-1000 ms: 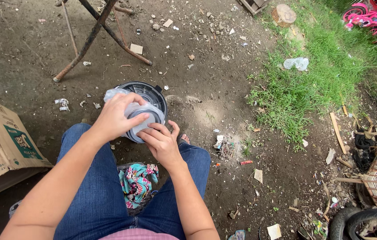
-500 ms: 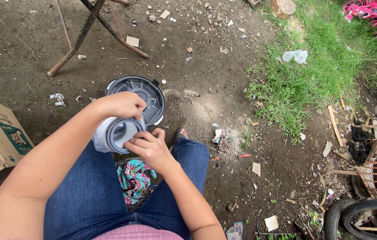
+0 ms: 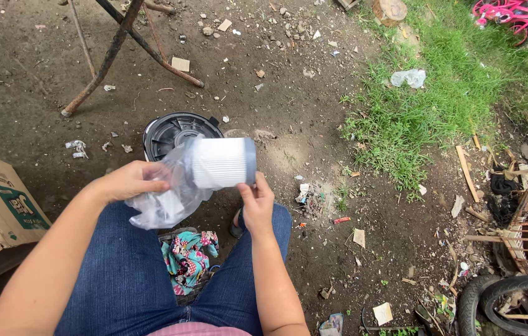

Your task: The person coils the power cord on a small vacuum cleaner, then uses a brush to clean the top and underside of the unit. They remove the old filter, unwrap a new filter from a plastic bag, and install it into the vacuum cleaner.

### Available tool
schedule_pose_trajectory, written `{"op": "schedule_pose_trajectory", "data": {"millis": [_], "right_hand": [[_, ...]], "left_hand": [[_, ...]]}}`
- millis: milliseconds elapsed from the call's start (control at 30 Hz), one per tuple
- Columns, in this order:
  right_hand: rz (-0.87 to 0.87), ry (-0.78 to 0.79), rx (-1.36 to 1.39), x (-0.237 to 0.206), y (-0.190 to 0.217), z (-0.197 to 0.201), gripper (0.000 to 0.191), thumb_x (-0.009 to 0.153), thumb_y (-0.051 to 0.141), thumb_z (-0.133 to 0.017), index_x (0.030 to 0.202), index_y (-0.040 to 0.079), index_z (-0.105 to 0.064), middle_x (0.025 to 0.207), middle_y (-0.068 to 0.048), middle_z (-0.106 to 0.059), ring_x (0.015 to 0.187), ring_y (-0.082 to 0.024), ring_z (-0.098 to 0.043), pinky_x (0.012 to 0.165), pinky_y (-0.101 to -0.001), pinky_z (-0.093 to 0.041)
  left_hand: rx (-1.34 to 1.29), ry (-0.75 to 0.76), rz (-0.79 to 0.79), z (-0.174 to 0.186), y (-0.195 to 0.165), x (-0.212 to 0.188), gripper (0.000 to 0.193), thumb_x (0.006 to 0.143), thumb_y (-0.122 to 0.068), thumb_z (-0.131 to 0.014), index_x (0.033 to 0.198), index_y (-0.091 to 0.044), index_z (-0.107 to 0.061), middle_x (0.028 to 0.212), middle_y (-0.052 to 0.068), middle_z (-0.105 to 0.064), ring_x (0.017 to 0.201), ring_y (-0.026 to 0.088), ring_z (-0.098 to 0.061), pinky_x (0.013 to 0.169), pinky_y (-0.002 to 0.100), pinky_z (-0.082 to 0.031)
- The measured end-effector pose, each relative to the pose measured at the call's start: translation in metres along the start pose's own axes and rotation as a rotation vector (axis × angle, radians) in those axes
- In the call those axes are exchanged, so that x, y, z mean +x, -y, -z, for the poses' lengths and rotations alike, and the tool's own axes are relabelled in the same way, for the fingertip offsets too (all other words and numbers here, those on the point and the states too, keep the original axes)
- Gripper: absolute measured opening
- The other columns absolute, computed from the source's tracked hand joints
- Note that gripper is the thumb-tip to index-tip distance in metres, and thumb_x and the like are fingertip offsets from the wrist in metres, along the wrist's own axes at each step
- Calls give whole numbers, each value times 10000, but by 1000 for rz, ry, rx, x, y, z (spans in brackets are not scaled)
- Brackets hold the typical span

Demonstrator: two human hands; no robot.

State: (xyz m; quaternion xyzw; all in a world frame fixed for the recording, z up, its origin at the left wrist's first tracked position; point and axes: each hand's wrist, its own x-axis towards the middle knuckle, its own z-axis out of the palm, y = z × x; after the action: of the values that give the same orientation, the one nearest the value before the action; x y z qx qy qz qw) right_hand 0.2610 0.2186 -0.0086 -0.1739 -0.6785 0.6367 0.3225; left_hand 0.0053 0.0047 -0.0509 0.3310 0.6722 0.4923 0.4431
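The filter (image 3: pixel 222 163), a white pleated cylinder with a grey end cap, had come up off the black housing (image 3: pixel 177 132) where both hands had pressed on it a second before, and was now held level in the air above the knees, half out of a clear plastic bag (image 3: pixel 163 202). The left hand (image 3: pixel 128 181) had closed on the bunched bag at the filter's open end, while the right hand (image 3: pixel 258 202) pinched the capped end from below, fingers shut on its rim. Judging from this, the filter was free of the housing and the bag was being drawn off it or over it; which of the two could not be told. The housing stood on the bare ground just beyond the knees, open side up, with its ribs showing. A patterned cloth (image 3: pixel 188 256) lay between the legs. A cardboard box (image 3: pixel 0 208) sat at the left edge of the ground, rusty metal legs (image 3: pixel 121 43) crossed at the far side, and grass (image 3: pixel 438 106), scraps and a tyre (image 3: pixel 513 298) lay to the right. Nothing stood between the hands and the housing.
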Motion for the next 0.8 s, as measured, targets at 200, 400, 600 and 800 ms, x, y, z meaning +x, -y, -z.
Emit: {"op": "schedule_pose_trajectory", "data": {"millis": [200,400,600,800], "right_hand": [[-201,-236,793,18,8,35,408,1001,238,-629,1354,69,-513,1286,-81,-646,1115,-226,-623,941,-420,-526],[-237,37,1222,15,20,33,404,1054,253,-604,1405,72,-519,1359,-118,-611,1123,-246,-589,858,-394,-489],[-281,95,1090,10,-1,13,410,1047,231,-625,1411,76,-514,1315,-81,-626,1112,-223,-601,857,-394,-490],[-200,84,364,17,-8,-9,430,1007,155,-687,1390,62,-517,1282,-49,-621,1151,-158,-589,990,-339,-482]], "left_hand": [[124,-883,180,54,38,-10,341,1062,-197,-643,1331,13,-643,1175,238,-701,1015,316,-692,870,423,-543],[323,-1000,-129,26,19,-12,736,887,21,-609,1557,79,-311,1380,373,-511,1173,469,-576,968,479,-447],[-194,-306,-29,-44,-46,1,526,909,-95,-519,1408,-85,-684,1443,108,-667,1262,286,-614,1048,456,-474],[-738,-24,57,-62,-79,14,823,840,-598,-615,1526,-179,-436,1495,75,-555,1350,262,-544,1061,540,-472]]}}
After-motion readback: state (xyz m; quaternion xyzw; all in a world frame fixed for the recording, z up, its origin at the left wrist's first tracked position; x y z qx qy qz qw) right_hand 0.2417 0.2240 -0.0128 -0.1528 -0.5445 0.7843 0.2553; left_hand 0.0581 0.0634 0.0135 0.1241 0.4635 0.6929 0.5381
